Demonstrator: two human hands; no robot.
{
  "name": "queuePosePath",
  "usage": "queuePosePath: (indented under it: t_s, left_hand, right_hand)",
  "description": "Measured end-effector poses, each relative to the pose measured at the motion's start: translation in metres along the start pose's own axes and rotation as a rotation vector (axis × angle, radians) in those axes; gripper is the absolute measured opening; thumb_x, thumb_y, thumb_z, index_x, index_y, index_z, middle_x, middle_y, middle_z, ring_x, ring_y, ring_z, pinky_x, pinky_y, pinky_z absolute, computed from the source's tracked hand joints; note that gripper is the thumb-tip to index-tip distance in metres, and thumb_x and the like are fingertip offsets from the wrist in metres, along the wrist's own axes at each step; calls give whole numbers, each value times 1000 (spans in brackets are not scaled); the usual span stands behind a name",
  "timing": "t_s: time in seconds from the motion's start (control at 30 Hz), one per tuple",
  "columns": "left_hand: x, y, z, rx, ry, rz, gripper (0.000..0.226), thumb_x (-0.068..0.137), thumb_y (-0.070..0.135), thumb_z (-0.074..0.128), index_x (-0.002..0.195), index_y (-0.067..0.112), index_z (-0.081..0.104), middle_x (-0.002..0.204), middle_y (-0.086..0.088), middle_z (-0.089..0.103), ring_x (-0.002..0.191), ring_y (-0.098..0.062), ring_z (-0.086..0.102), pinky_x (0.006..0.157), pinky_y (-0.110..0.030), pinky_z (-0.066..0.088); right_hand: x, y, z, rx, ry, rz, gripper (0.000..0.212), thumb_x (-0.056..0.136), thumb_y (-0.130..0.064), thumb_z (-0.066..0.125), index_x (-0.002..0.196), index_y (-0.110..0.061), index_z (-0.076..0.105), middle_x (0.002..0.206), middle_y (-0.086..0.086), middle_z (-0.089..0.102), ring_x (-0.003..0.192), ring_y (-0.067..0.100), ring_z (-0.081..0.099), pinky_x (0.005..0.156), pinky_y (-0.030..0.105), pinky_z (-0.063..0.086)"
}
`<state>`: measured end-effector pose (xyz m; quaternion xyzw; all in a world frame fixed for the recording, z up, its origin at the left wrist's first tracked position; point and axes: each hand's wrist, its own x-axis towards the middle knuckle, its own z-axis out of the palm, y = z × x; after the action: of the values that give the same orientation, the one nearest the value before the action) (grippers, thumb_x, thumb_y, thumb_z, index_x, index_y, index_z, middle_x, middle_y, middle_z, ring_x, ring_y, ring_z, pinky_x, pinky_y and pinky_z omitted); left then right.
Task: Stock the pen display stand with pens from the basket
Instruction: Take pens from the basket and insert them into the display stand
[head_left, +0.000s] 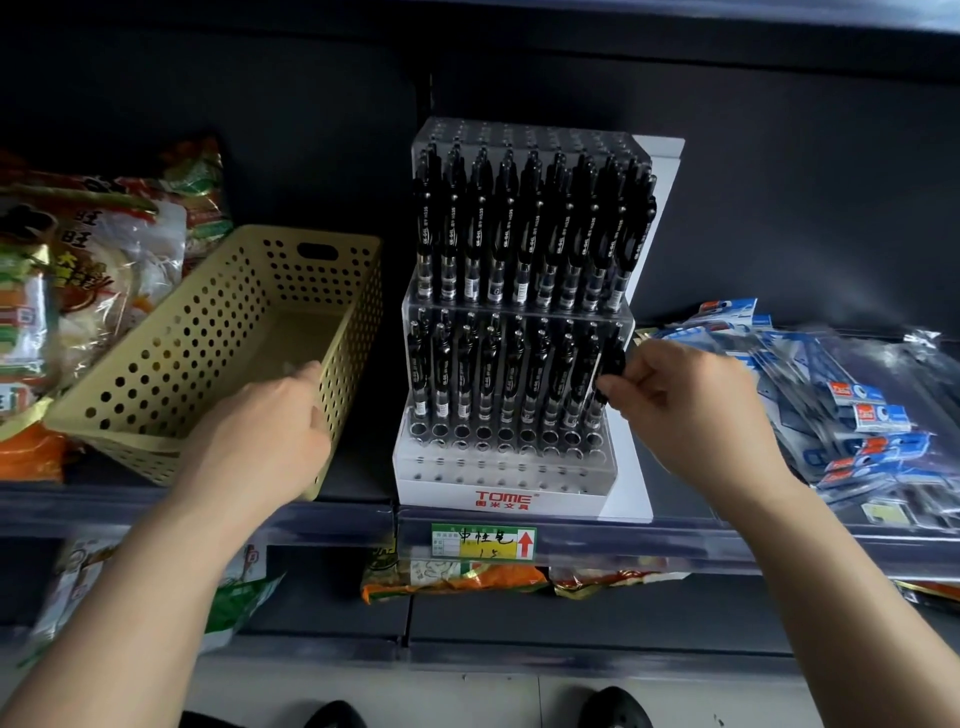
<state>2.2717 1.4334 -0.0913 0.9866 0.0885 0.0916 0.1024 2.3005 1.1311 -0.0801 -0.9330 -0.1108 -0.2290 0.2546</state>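
A clear tiered pen display stand (498, 491) with a white base stands on the shelf in the middle. Black pens fill its upper tier and most of its middle tier; the front row of holes is bare. My right hand (696, 410) pinches the top of a black pen (608, 371) at the right end of the middle tier. A cream perforated basket (208, 332) sits tilted to the left of the stand, and no pens show inside it. My left hand (265, 431) grips the basket's near right rim.
Snack bags (88, 270) are piled left of the basket. Blue-and-white packaged goods (857, 405) lie right of the stand. A price label (483, 543) hangs on the shelf edge below the stand. More snack packs (457, 574) lie on the lower shelf.
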Motion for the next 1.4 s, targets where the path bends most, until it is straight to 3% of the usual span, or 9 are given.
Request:
queuePosePath:
  t_s: [0.23, 0.37, 0.5, 0.57, 0.8, 0.93, 1.1, 1.27, 1.4]
  left_hand:
    - [-7, 3, -6, -56, -5, -12, 44, 99, 22, 39, 143, 18, 39, 92, -7, 70, 50, -13, 46, 45, -25, 34]
    - [-11, 0, -10, -187, -42, -32, 40, 100, 24, 38, 139, 18, 44, 119, -2, 65, 52, -6, 41, 48, -23, 35]
    - [-21, 0, -21, -272, -111, -13, 41, 101, 22, 38, 141, 20, 41, 138, 4, 52, 105, -13, 57, 89, -28, 42]
    - [-27, -1, -25, -275, -161, -20, 41, 101, 24, 37, 142, 21, 40, 138, 6, 51, 122, -13, 49, 97, -27, 36]
    - [-47, -8, -27, -192, -258, 59, 24, 99, 28, 35, 108, 20, 56, 90, 1, 64, 80, -16, 60, 73, -38, 49]
    - [-54, -12, -29, -261, -328, 93, 30, 100, 22, 36, 125, 24, 51, 111, 4, 63, 97, -12, 59, 88, -34, 49]
    - [-15, -50, -29, -48, -436, -11, 44, 96, 8, 45, 134, 29, 48, 140, 10, 46, 122, -10, 48, 99, -24, 39]
    - [15, -71, -9, 297, -649, 41, 31, 93, 24, 52, 124, 21, 57, 118, 1, 59, 100, -17, 56, 87, -32, 48]
    - [22, -79, -22, 285, -772, 127, 24, 93, 37, 54, 115, 30, 58, 110, 9, 57, 95, -12, 53, 83, -29, 45]
  right_hand:
    - [5, -7, -16, -65, -123, 103, 35, 74, -50, 71, 67, -20, 54, 59, -4, 64, 61, 18, 59, 59, 30, 46]
    - [8, -30, -33, -45, -98, 63, 44, 68, -64, 61, 67, -22, 49, 53, -4, 57, 53, 12, 53, 51, 28, 38]
    - [2, -80, -13, 205, -267, -41, 42, 72, -65, 53, 63, -24, 56, 51, -6, 60, 46, 3, 55, 45, 21, 43]
    - [-2, -104, 13, 360, -364, -41, 42, 76, -63, 53, 72, -22, 63, 59, -3, 66, 54, 8, 62, 53, 33, 54]
    - [2, -155, 94, 453, -392, 52, 34, 91, -55, 48, 83, -22, 48, 70, 1, 65, 63, 24, 64, 57, 40, 54]
    - [8, -161, 104, 344, -352, -6, 34, 91, -31, 52, 66, -22, 32, 57, -4, 44, 50, 17, 40, 46, 33, 28]
    - [9, -160, 102, 331, -357, -32, 25, 90, -27, 52, 72, -13, 41, 61, 5, 55, 56, 26, 51, 48, 33, 33]
    - [5, -163, 101, 324, -348, -65, 30, 90, -24, 52, 67, -17, 35, 54, 1, 47, 48, 19, 44, 43, 29, 30]
    - [7, -160, 102, 339, -342, -48, 27, 90, -23, 51, 69, -13, 38, 55, 5, 51, 48, 22, 46, 45, 32, 34]
